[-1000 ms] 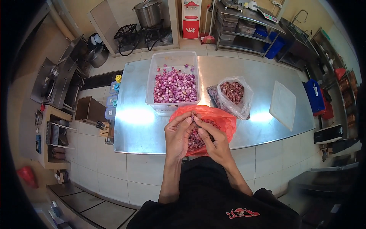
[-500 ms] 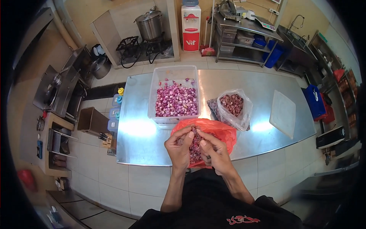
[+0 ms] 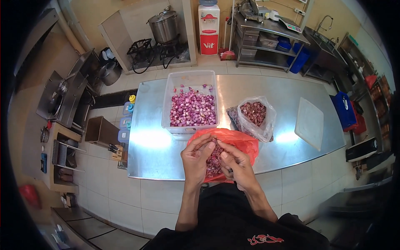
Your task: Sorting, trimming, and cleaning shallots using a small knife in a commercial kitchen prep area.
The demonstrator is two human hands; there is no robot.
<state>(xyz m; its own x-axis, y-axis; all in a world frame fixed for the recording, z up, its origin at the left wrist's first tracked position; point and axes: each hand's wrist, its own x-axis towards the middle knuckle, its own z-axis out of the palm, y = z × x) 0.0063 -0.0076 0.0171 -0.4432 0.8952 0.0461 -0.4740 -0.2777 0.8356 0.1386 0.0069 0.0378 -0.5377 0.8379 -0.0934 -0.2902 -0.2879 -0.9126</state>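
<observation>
Head view, left hand: your left hand [image 3: 196, 157] hovers over the open red plastic bag [image 3: 233, 143], its grip pinched narrow on a small purple shallot [image 3: 214, 146].
Head view, right hand: your right hand [image 3: 238, 166] meets the left above the bag, fingers curled; whether its grip holds anything, you cannot tell.
Bag: it sits at the near edge of the shiny steel tabletop [image 3: 154, 150], with purple shallots inside.
Beyond it: a clear rectangular plastic tub of shallots [image 3: 191, 106], and just right of that a clear plastic bag of peelings [image 3: 255, 116].
Far right: a white rectangular lid [image 3: 310, 123] lies flat, well apart.
</observation>
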